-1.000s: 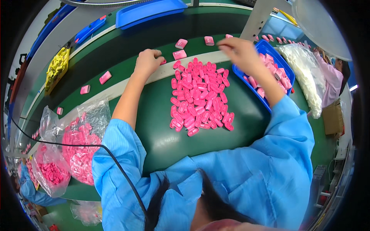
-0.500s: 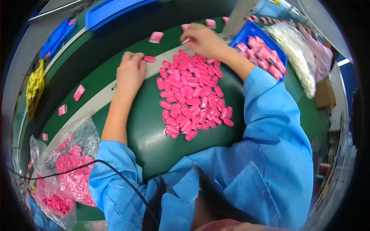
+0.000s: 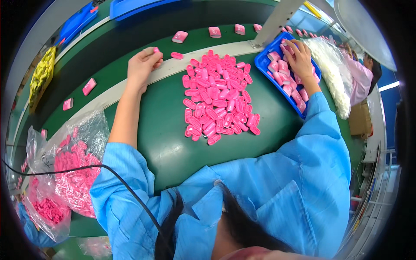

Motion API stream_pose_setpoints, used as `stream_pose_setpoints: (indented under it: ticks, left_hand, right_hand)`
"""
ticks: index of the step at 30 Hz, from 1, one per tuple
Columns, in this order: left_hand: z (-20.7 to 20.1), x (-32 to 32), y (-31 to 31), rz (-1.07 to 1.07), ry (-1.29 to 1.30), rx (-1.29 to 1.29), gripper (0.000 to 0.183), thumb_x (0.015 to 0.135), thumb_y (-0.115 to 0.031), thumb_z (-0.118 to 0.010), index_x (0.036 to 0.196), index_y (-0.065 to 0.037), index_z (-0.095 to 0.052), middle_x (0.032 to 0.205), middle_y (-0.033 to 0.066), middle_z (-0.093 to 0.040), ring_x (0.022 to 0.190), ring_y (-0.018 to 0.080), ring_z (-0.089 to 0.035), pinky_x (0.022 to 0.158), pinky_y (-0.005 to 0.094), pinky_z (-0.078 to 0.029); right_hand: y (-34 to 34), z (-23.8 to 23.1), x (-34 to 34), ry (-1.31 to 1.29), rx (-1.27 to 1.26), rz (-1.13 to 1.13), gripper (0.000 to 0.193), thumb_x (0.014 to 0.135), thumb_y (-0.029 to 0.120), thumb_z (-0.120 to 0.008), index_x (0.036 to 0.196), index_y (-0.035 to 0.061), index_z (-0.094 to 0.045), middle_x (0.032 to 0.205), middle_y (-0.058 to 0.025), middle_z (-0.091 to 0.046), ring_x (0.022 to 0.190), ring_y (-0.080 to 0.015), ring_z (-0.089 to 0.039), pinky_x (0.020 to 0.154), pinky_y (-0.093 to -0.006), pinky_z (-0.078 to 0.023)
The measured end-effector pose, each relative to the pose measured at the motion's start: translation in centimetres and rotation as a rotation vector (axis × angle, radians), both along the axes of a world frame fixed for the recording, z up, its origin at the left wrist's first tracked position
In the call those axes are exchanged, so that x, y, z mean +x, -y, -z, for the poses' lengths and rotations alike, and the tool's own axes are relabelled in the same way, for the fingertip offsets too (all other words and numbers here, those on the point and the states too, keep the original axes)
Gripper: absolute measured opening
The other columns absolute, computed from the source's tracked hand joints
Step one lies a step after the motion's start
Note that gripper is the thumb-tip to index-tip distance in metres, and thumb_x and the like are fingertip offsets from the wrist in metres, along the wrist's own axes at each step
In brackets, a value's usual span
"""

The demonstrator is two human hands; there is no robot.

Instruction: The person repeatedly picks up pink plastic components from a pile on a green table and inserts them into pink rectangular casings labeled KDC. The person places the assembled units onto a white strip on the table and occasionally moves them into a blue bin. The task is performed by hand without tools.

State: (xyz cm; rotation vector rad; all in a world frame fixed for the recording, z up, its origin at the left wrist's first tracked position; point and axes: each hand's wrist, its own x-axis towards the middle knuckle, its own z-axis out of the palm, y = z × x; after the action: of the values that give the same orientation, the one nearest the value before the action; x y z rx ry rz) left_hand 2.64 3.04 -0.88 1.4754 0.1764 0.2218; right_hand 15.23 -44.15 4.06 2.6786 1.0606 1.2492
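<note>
My left hand (image 3: 144, 68) is above the pale strip beyond the table, its fingertips pinched on a small pink plastic piece (image 3: 156, 50). Just right of it, a loose oval pink piece (image 3: 177, 55) lies on the strip. My right hand (image 3: 300, 63) reaches into a blue tray (image 3: 265, 65) of pink plastic cases (image 3: 282, 67). Its fingers are curled round one pink case (image 3: 286, 47) at the tray's far end, partly covering it. Between my hands spreads a heap of oval pink pieces (image 3: 216, 97) on the dark green tabletop (image 3: 162, 149).
Pink cases (image 3: 214, 32) stand spaced along the green belt (image 3: 197, 36) beyond the strip. At left are clear bags of pink parts (image 3: 78, 173) and a black cable (image 3: 86, 167). A metal post (image 3: 277, 21) rises by the tray, and a bag of white parts (image 3: 333, 73) lies right.
My right hand has moved right, from above the heap's far edge into the blue tray. Another pink case now stands on the belt where it was. My left hand stays near the strip.
</note>
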Motion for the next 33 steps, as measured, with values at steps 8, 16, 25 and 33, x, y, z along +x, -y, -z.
stream_pose_setpoints:
  ticks: [8,16,25,33]
  left_hand:
    - [0.8,0.6,2.6,-0.097,0.263,0.763,0.022,0.089,-0.010,-0.058,0.110,-0.005,-0.059,0.102,0.0163,-0.068,0.094,0.0274,-0.067,0.081,0.0339,-0.051]
    - [-1.2,-1.9,4.6,0.098,0.468,0.822,0.025,0.086,-0.007,-0.061,0.111,-0.003,-0.060,0.099,0.0120,-0.065,0.089,0.0260,-0.065,0.079,0.0322,-0.051]
    - [-1.0,-0.9,0.9,0.090,-0.056,-0.149,0.028,0.089,-0.011,-0.064,0.115,-0.001,-0.061,0.101,0.0070,-0.067,0.087,0.0125,-0.064,0.080,0.0236,-0.051]
    - [-1.1,-1.4,3.4,-0.026,0.055,-0.121,0.030,0.089,-0.012,-0.064,0.116,0.001,-0.061,0.106,0.0069,-0.066,0.095,0.0116,-0.063,0.084,0.0245,-0.052]
  right_hand:
    - [-21.1,-2.4,-1.5,-0.467,0.167,-0.295,0.030,0.087,0.032,-0.058,0.093,0.0042,-0.068,0.090,-0.0136,-0.067,0.083,-0.0318,-0.066,0.074,-0.0405,-0.052]
    - [-32.4,5.2,2.6,-0.613,0.206,-0.276,0.045,0.079,0.045,-0.066,0.090,0.0011,-0.067,0.098,-0.0209,-0.065,0.094,-0.0386,-0.062,0.082,-0.0452,-0.050]
    - [-26.8,0.4,-2.7,-1.618,0.815,-0.700,0.033,0.085,0.013,-0.069,0.113,-0.0003,-0.058,0.097,-0.0109,-0.067,0.080,-0.0133,-0.066,0.071,-0.0238,-0.054]
    - [-26.8,2.8,-3.3,-1.600,0.837,-0.668,0.032,0.087,0.010,-0.067,0.114,-0.0035,-0.057,0.100,-0.0114,-0.067,0.085,-0.0159,-0.066,0.078,-0.0270,-0.054]
